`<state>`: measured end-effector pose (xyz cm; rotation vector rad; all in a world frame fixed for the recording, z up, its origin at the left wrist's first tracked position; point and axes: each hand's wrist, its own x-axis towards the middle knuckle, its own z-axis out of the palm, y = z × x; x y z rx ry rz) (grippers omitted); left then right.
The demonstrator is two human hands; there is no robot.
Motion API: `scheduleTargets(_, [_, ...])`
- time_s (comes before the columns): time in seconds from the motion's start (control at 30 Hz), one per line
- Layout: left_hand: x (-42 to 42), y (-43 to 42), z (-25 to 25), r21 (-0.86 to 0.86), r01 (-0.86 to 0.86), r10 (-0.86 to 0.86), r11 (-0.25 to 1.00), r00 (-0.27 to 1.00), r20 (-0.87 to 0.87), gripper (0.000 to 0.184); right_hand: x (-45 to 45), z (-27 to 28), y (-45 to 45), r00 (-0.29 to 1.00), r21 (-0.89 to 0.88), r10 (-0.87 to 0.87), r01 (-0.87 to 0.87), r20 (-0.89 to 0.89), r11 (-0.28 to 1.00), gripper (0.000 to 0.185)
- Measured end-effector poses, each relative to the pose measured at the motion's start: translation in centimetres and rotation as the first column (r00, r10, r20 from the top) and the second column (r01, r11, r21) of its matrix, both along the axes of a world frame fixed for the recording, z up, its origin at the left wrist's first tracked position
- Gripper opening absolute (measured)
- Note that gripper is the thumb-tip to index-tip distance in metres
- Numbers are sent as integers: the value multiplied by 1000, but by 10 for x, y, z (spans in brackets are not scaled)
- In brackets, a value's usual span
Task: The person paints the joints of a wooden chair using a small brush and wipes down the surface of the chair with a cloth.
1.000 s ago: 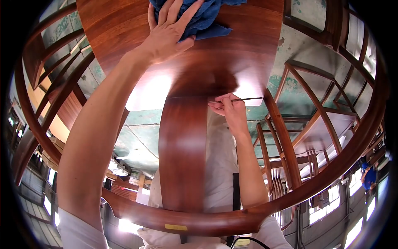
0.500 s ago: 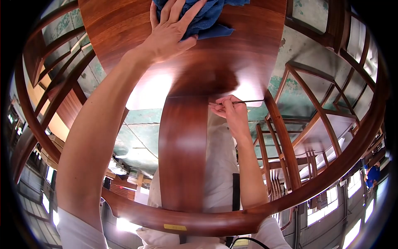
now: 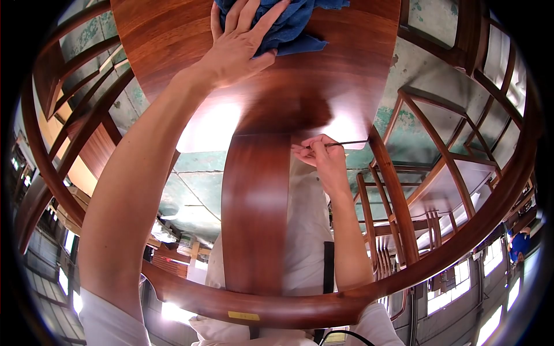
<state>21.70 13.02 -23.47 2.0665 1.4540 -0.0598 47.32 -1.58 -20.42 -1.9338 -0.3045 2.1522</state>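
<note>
A glossy reddish-brown wooden chair fills the middle, its seat (image 3: 167, 34) at the top and its broad back splat (image 3: 254, 213) running down toward me. My left hand (image 3: 239, 52) lies with fingers spread over a crumpled blue cloth (image 3: 294, 43) on the seat. The thumb touches the seat beside the cloth. Near the right edge of the splat, where it meets the seat, my right hand (image 3: 323, 155) pinches a thin dark stick-like tool (image 3: 352, 142). The tool's far end points right; its working tip is hidden among the fingers.
The chair's curved top rail (image 3: 277, 308), with a small yellow label (image 3: 243, 316), arcs across in front of my body. Other wooden chair frames (image 3: 438, 138) stand at the right, and more frames (image 3: 75, 132) at the left. A person in blue (image 3: 519, 245) appears at far right.
Almost nothing differs. The view has shifted very slightly; both hands keep their places, the left over the cloth and the right by the splat's edge.
</note>
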Motion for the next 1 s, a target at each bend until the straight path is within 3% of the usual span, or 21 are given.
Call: scheduleTargets(1.0, [1, 1, 2, -34, -8, 7, 999, 1000, -20, 95, 1, 1, 1, 1000, -15, 1, -2, -7, 1000, 20])
